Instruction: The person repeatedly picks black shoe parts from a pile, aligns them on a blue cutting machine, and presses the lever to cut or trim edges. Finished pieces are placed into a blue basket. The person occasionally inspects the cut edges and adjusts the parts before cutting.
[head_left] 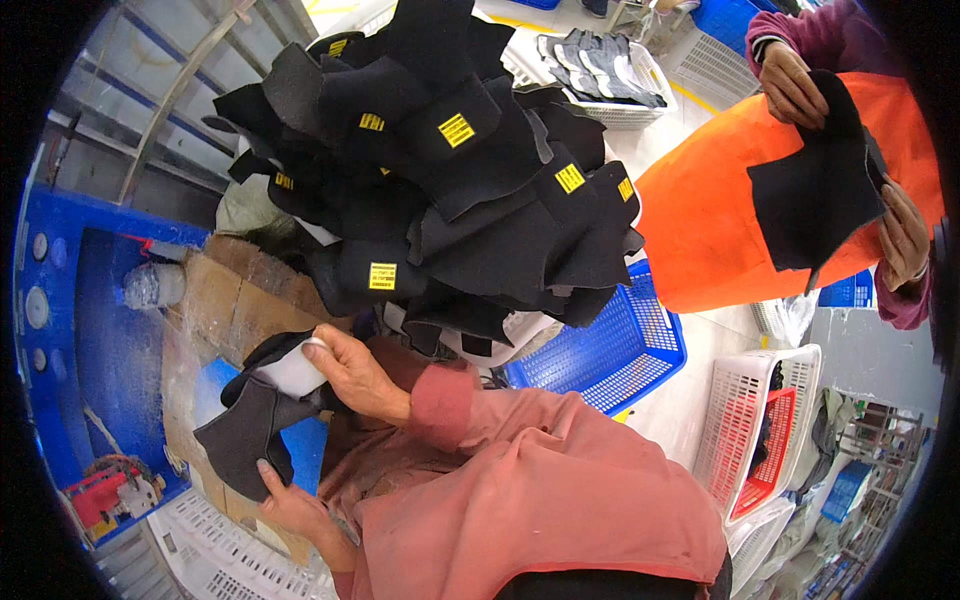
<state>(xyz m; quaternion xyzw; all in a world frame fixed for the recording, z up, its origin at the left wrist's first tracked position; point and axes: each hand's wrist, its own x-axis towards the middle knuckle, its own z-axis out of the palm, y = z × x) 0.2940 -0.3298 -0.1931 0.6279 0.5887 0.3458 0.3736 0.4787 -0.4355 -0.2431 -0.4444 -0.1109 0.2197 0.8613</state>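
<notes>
A dark grey, shaped piece of thick fabric (pixel 240 430) with a white section (pixel 292 372) is held between my two hands at the left. My right hand (pixel 365 380), the upper one, is closed on the piece beside its white section, thumb on top. Lower down, my left hand (pixel 298 508) pinches the bottom edge, its thumb lying on the dark face. Some of the fingers are hidden behind the fabric. Beyond my hands rises a big pile of black fabric pieces (pixel 480 235), several with yellow labels (pixel 455 130).
At the right, a person in an orange apron (pixel 700 200) holds a black fabric piece (pixel 820 200). A blue basket (pixel 600 375) stands by the pile. White baskets (pixel 715 430) are at the right. Blue machinery (pixel 60 290) and cardboard (pixel 215 300) lie left.
</notes>
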